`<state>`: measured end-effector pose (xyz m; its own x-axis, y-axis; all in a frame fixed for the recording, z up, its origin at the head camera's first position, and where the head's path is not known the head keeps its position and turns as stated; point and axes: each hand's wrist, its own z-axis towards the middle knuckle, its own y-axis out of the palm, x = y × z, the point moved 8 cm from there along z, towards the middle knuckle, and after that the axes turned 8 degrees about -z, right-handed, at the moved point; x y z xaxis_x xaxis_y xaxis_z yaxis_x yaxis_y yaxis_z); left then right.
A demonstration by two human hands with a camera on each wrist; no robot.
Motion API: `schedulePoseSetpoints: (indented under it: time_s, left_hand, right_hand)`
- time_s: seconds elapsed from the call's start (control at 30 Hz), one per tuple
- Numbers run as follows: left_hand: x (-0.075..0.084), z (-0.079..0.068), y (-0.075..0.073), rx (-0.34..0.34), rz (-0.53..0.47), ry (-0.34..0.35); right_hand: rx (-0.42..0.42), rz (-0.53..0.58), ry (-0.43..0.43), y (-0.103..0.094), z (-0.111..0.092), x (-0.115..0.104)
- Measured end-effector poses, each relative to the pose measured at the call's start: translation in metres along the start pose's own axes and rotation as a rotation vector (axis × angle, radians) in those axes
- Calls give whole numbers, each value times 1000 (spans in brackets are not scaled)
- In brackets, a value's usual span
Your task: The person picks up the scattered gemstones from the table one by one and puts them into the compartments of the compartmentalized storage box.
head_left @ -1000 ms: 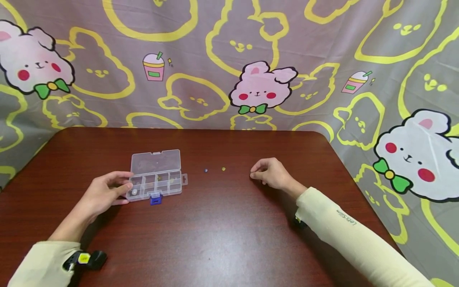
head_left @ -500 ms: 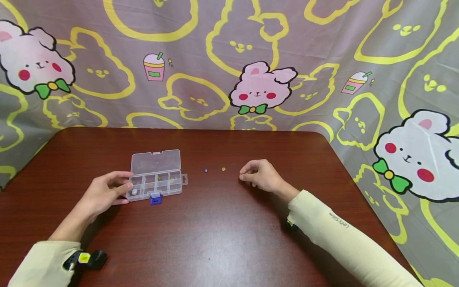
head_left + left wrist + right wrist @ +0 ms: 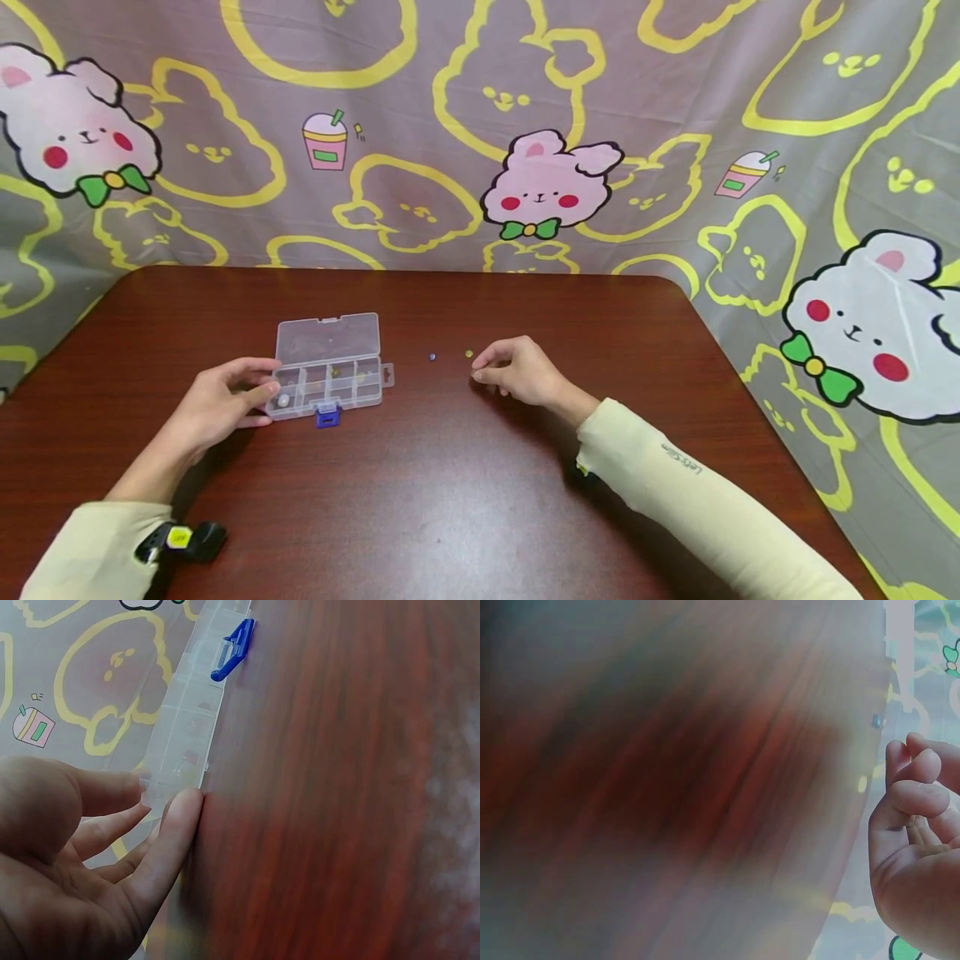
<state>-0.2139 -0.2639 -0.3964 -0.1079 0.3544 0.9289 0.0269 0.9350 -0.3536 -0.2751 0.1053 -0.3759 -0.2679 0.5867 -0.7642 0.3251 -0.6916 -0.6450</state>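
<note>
On the dark wooden table, the clear divided box lies left of the middle, its lid open toward the far edge and its blue latch toward the near side. The left hand is clamped on the box's left end, thumb and fingers bent round it. The right hand, well apart, is curled with thumb and forefinger tips close together; whether they pinch anything I cannot tell. Just beyond those tips lies a yellow bead, with a blue bead between it and the box.
</note>
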Motion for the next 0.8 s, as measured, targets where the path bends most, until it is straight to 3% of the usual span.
schedulePoseSetpoints:
  time_s: [0.8]
  left_hand:
    - [0, -1, -1, -2, -11, 21]
  right_hand:
    - [-43, 48, -91, 38, 20, -39]
